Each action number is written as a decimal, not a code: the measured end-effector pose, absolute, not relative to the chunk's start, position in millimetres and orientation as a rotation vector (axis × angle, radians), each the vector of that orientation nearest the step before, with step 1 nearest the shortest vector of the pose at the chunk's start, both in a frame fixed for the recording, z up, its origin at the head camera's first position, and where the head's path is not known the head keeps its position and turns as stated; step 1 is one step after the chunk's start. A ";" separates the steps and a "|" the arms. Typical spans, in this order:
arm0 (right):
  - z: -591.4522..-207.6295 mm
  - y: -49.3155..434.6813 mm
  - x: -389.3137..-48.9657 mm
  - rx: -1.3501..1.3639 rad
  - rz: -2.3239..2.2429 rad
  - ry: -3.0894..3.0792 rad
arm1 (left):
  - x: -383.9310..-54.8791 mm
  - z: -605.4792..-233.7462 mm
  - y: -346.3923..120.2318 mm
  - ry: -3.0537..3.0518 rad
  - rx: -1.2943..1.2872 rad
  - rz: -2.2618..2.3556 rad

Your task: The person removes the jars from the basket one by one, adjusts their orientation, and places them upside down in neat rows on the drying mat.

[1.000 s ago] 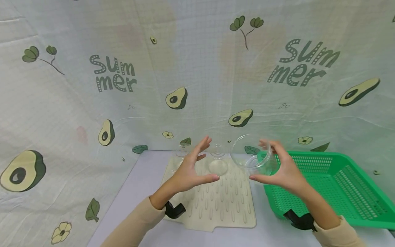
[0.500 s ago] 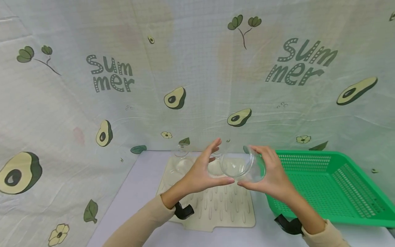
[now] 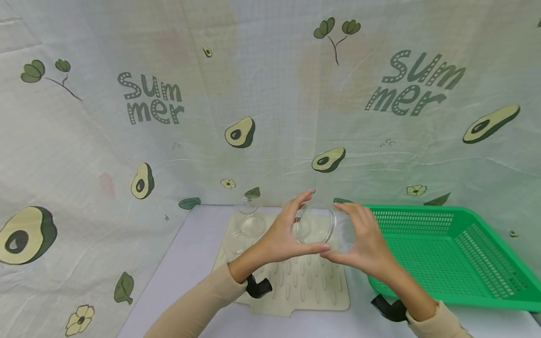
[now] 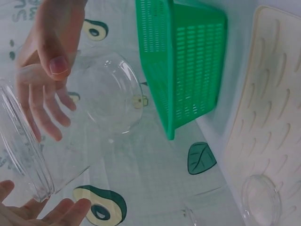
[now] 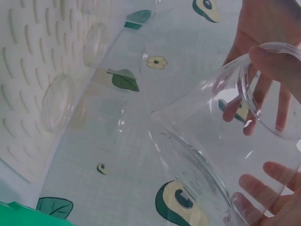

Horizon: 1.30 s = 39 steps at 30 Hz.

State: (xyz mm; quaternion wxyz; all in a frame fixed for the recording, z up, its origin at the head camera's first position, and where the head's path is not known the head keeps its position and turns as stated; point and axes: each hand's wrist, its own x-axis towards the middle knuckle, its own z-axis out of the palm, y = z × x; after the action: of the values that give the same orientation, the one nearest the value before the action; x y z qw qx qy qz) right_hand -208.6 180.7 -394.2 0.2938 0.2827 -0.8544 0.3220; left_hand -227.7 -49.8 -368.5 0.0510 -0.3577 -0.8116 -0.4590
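A clear jar [image 3: 314, 226] lies on its side in the air between both hands, over the pale ridged mat [image 3: 302, 286]. My left hand [image 3: 279, 237] curves round its left end, thumb below and fingers above. On the right, my right hand [image 3: 368, 244] grips the body, its thumb tip close to the left thumb. In the left wrist view, fingertips sit right at the ridged rim of the jar [image 4: 28, 150]. The right wrist view shows fingers through the wall of the jar [image 5: 202, 122].
Several clear round vessels [image 3: 252, 226] stand on the left back of the mat, faint against it. A green perforated basket [image 3: 448, 300] is at the right on the white table [image 3: 177, 277]. Behind hangs a cloth [image 3: 270, 94] printed with avocados.
My right hand has carried the jar left and turned it slightly. My left hand has shifted right to meet it and now curves round the jar's end.
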 end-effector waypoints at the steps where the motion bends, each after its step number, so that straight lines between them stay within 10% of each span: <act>1: -394.5 180.1 -208.6 0.757 0.859 -2.274 | -227.8 -368.8 -49.4 -2.471 -1.087 -1.398; 39: -398.7 171.2 -211.4 0.820 0.765 -2.262 | -232.6 -377.7 -49.0 -2.405 -1.120 -1.423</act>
State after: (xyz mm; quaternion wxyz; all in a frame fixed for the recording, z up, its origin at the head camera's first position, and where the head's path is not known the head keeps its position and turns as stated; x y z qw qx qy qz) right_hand -211.4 171.2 -398.7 0.3036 0.3093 -0.8537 0.2887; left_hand -232.6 -49.0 -377.7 0.0656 -0.3711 -0.7972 -0.4717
